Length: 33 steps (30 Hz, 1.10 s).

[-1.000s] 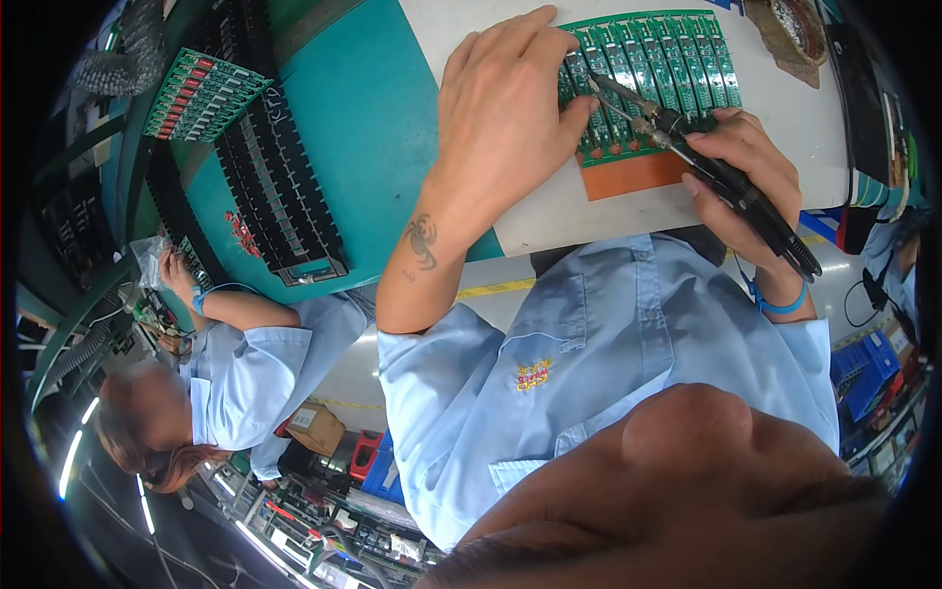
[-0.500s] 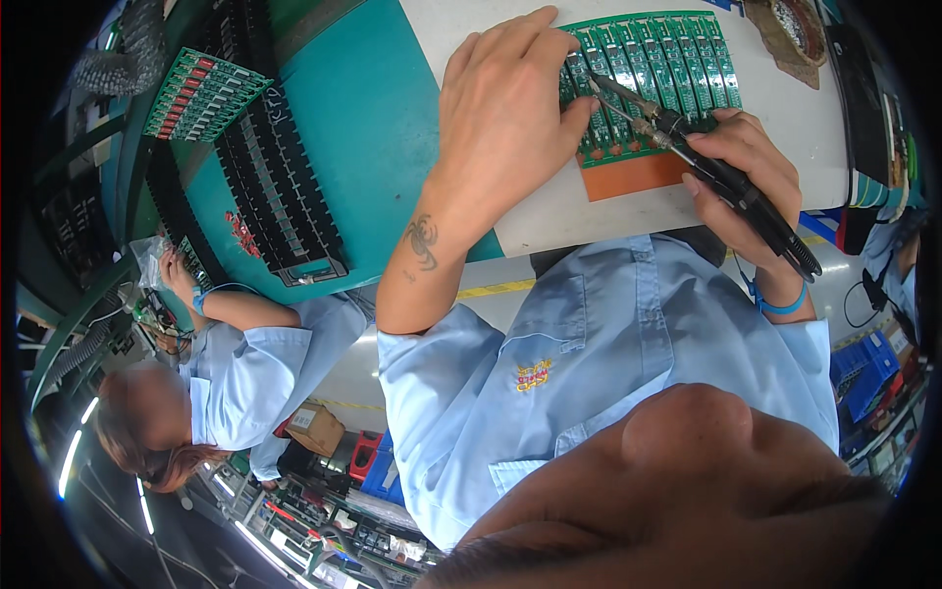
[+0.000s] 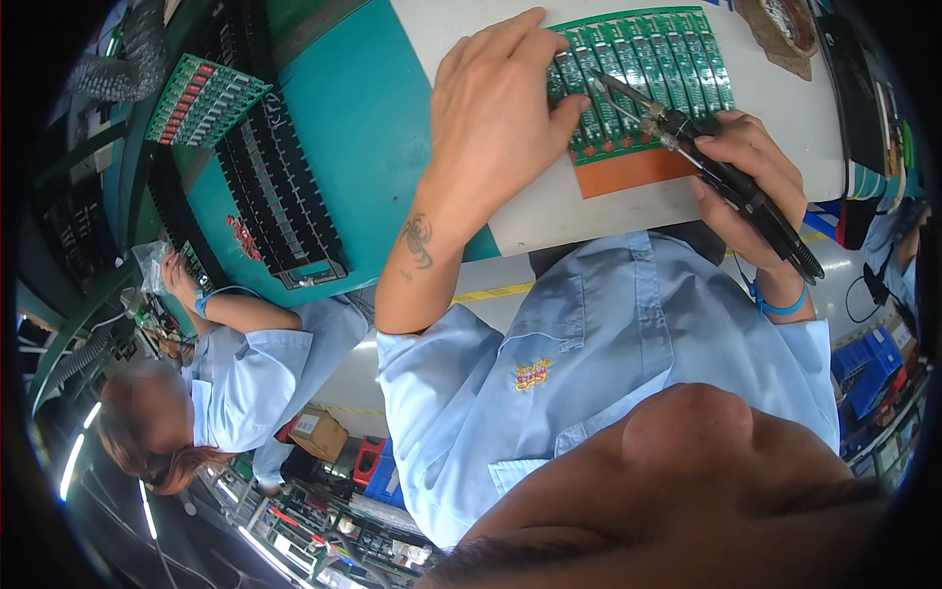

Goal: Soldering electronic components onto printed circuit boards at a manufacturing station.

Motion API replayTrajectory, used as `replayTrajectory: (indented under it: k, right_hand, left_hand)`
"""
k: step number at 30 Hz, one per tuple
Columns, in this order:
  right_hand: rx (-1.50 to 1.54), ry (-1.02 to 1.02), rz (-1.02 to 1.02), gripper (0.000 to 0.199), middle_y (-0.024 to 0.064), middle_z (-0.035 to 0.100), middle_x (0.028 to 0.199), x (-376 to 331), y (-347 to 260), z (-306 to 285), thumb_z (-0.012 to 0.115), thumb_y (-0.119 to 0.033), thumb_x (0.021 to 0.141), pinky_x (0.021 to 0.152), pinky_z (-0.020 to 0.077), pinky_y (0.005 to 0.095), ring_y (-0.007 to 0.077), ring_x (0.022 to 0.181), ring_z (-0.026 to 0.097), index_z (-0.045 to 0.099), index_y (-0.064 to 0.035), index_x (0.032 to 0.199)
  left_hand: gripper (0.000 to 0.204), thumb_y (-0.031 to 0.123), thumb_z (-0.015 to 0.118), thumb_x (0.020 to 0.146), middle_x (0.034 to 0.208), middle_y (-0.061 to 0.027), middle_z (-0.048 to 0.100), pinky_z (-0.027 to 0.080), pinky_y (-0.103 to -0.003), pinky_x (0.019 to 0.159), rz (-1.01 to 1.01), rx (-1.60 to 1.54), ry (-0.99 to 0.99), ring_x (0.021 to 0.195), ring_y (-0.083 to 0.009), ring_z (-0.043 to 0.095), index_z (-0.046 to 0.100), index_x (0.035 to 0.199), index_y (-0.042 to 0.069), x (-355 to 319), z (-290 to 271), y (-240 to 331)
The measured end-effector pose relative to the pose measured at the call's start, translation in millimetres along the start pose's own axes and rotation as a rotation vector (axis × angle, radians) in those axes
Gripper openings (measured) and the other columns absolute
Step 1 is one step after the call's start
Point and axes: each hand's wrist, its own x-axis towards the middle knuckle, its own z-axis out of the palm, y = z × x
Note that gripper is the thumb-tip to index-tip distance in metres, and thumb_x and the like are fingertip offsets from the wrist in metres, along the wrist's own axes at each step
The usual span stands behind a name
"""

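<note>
Nearly no change since a second ago: left hand point(image 3: 496, 113) flat, fingers spread, pressing down green circuit board panel point(image 3: 643, 83) on white mat point(image 3: 775, 128), right hand point(image 3: 751, 182) clamped around black soldering iron point(image 3: 731, 182), tip on panel, so soldering probably ongoing.

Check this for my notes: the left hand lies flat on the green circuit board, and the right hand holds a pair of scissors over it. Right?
Not quite. In the head view the right hand holds a black soldering iron, not scissors, tip over the green circuit board. The left hand does lie flat on that board.
</note>
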Motion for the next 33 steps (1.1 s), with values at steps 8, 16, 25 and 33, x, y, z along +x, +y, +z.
replayTrajectory:
  k: [8,16,25,33]
  right_hand:
    - [-0.154,0.569,0.059,0.043,0.0149,0.07,0.109,-44,42,-30,0.081,0.001,0.082,0.082,0.0531,0.03,0.0177,0.092,0.066,0.067,0.0048,0.123]
    - [-0.085,0.756,0.316,0.048,0.0091,0.072,0.106,-28,56,-28,0.082,-0.003,0.087,0.085,0.0539,0.0251,0.0119,0.093,0.067,0.064,0.0011,0.132]
    - [0.108,0.104,-0.043,0.043,0.0179,0.067,0.095,-12,-4,-4,0.073,0.011,0.071,0.072,0.051,0.0326,0.0233,0.082,0.065,0.068,0.007,0.114]
    - [0.095,-0.002,-0.028,0.044,0.0156,0.07,0.095,1,-6,15,0.075,0.009,0.07,0.081,0.0525,0.0367,0.0282,0.085,0.067,0.07,0.004,0.113]
  left_hand:
    - [0.044,0.017,0.086,0.075,0.141,-0.0161,0.064,0.052,-0.044,0.101,0.077,0.055,0.153,0.123,-0.0366,0.063,0.07,0.113,0.002,-2,16,-13]
    - [0.045,0.018,0.085,0.075,0.138,-0.0163,0.065,0.048,-0.046,0.104,0.039,0.053,0.145,0.123,-0.0376,0.062,0.071,0.115,0.003,-5,16,-18]
    - [0.044,0.019,0.079,0.082,0.142,-0.0253,0.058,0.041,-0.048,0.11,0.028,0.032,0.032,0.128,-0.0404,0.055,0.064,0.117,-0.003,-6,-17,-2]
    - [0.041,0.014,0.077,0.081,0.13,-0.0233,0.066,0.043,-0.048,0.107,-0.012,0.033,-0.002,0.122,-0.0395,0.06,0.065,0.116,-0.002,-4,-22,-1]
